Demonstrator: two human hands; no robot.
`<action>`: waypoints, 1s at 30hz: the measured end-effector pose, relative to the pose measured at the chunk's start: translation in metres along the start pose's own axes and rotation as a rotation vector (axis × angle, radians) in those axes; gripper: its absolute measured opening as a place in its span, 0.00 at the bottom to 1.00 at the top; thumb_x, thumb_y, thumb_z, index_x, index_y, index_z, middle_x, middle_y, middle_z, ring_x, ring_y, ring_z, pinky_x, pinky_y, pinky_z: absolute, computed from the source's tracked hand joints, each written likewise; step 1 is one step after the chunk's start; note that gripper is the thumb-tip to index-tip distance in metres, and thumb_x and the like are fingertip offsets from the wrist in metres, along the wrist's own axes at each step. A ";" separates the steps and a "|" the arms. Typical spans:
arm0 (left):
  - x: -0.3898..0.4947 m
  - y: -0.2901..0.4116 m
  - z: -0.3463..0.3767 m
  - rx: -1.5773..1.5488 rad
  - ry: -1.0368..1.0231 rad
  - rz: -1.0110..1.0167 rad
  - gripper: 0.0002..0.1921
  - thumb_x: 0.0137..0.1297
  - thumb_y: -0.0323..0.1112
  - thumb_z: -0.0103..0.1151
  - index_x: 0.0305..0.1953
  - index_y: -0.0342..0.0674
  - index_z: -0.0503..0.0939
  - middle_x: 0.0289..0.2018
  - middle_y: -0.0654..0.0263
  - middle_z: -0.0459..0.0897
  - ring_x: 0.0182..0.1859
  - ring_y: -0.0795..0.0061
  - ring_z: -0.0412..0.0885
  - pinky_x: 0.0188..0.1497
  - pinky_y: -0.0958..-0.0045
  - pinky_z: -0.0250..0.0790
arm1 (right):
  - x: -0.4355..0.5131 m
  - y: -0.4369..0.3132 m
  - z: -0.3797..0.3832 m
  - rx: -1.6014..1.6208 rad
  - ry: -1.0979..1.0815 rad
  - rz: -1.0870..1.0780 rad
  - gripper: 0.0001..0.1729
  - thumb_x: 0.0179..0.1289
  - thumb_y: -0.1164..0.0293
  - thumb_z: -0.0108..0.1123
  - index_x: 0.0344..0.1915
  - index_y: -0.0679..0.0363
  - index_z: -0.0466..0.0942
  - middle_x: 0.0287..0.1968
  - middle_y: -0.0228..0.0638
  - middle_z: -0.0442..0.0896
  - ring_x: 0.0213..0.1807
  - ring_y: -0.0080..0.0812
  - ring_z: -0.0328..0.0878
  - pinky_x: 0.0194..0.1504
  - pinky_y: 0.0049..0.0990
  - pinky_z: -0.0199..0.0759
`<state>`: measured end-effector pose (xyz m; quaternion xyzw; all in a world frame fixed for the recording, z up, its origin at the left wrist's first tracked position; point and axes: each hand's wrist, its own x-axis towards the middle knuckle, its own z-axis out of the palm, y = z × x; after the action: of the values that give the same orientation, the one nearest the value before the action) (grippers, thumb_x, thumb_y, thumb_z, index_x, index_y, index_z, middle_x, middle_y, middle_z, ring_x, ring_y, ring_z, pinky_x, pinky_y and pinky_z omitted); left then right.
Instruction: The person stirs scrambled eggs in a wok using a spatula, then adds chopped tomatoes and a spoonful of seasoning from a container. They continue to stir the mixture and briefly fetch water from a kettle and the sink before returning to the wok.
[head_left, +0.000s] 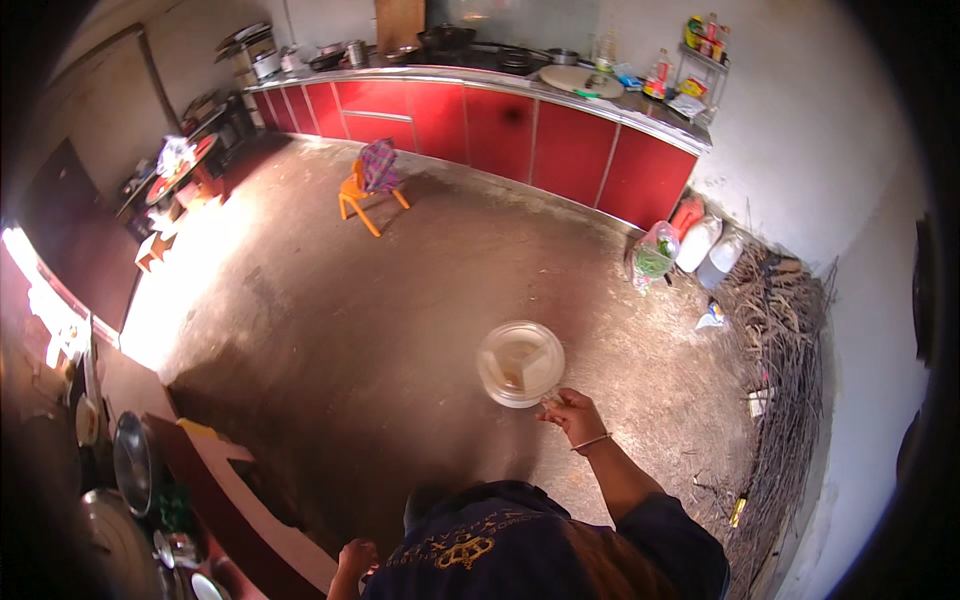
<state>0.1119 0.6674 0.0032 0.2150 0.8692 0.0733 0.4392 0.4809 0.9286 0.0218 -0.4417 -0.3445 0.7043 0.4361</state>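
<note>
A round, light-coloured vessel with a short handle (521, 363) is held out over the floor, and a little brown matter shows inside it. My right hand (571, 417) grips its handle; a bangle circles that wrist. My left hand (358, 559) hangs low beside my dark shirt, near the edge of the dark red table. Its fingers look curled, and whether they hold anything cannot be made out.
Red cabinets (570, 154) line the far wall. An orange child's chair (360, 193) with a checked cloth stands on the floor. Plastic jugs (699, 244), a bag of greens (654, 259) and a brushwood pile (787, 375) lie right; a dark red table (217, 487) stands left.
</note>
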 end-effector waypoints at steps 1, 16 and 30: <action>0.015 0.015 -0.003 0.049 -0.045 0.032 0.11 0.55 0.33 0.49 0.39 0.37 0.73 0.27 0.61 0.78 0.24 0.70 0.78 0.21 0.68 0.71 | 0.002 -0.003 -0.005 0.020 0.069 -0.010 0.08 0.54 0.78 0.51 0.36 0.68 0.70 0.33 0.35 0.73 0.30 0.22 0.71 0.41 0.31 0.71; 0.333 0.281 -0.030 0.689 -0.332 0.266 0.16 0.58 0.40 0.38 0.34 0.38 0.75 0.24 0.53 0.78 0.24 0.62 0.78 0.30 0.64 0.70 | 0.128 -0.126 -0.024 0.238 0.644 -0.287 0.07 0.53 0.76 0.50 0.32 0.68 0.69 0.24 0.31 0.69 0.25 0.23 0.67 0.43 0.35 0.70; 0.324 0.687 0.065 0.560 -0.497 0.686 0.13 0.56 0.39 0.51 0.41 0.39 0.72 0.29 0.65 0.78 0.23 0.75 0.75 0.25 0.72 0.68 | 0.310 -0.208 -0.124 0.331 0.745 -0.333 0.08 0.56 0.72 0.51 0.31 0.67 0.70 0.19 0.27 0.66 0.20 0.20 0.65 0.39 0.30 0.72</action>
<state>0.2070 1.4212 -0.0562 0.6086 0.6041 -0.0759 0.5088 0.5889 1.3054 0.0567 -0.5284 -0.1128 0.4628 0.7028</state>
